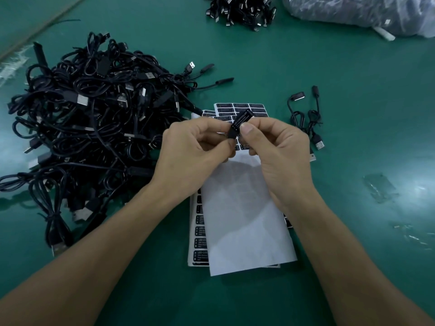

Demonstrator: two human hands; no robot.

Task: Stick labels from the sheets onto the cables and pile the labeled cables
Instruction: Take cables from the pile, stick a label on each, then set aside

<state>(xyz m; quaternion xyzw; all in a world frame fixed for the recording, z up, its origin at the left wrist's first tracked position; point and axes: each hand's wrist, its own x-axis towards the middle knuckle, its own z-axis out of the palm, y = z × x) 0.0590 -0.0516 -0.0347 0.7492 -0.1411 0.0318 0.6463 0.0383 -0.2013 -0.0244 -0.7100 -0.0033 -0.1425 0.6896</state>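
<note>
Left hand (188, 147) & right hand (280, 151) meeting mid-table, thumbs & fingertips of both pinching a small black labelled block (240, 123), sheets (244, 220) lying just beneath, big cable pile (89, 118) left, two cables (308, 121) lying right.

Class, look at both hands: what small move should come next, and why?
Probably smooth the label down with the right thumb: the left hand and right hand pinch the cable's black block above the label sheets, and the label already lies along it.
</note>
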